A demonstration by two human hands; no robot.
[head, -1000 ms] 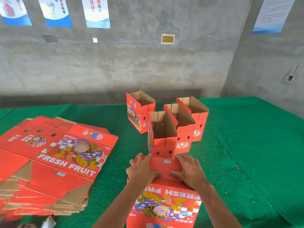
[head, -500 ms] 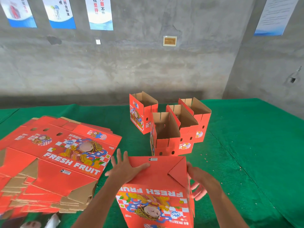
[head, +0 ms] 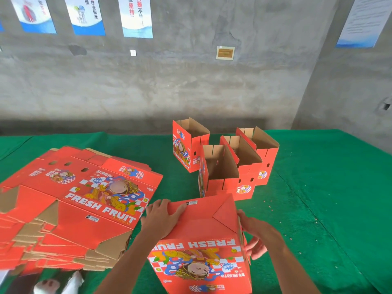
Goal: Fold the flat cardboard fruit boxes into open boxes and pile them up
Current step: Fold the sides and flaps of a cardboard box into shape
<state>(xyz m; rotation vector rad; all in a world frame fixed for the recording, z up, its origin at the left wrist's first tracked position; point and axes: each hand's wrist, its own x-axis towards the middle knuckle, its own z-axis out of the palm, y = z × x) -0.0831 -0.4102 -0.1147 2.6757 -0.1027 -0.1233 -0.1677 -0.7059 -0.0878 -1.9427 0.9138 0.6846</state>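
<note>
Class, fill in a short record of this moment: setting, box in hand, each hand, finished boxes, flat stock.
setting: green table, concrete wall behind
box in hand: upside-down box, folded base up
left hand: flat on the base
right hand: fingers at the box's right side
finished boxes: four, upright and open, behind it
flat stock: pile of flat boxes on the left

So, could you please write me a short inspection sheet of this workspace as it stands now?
Surface: green cloth table, small specks at right.
Job's things: box being folded, bottom side up, by the front edge; four open boxes upright behind it; flat stack at left.
Clutter: nothing seen.
Grip: left hand flat on the bottom flaps; right hand against the box's right side, fingers relaxed.
Cables: nothing seen.
Surroundings: concrete wall, posters, small plaque.
</note>
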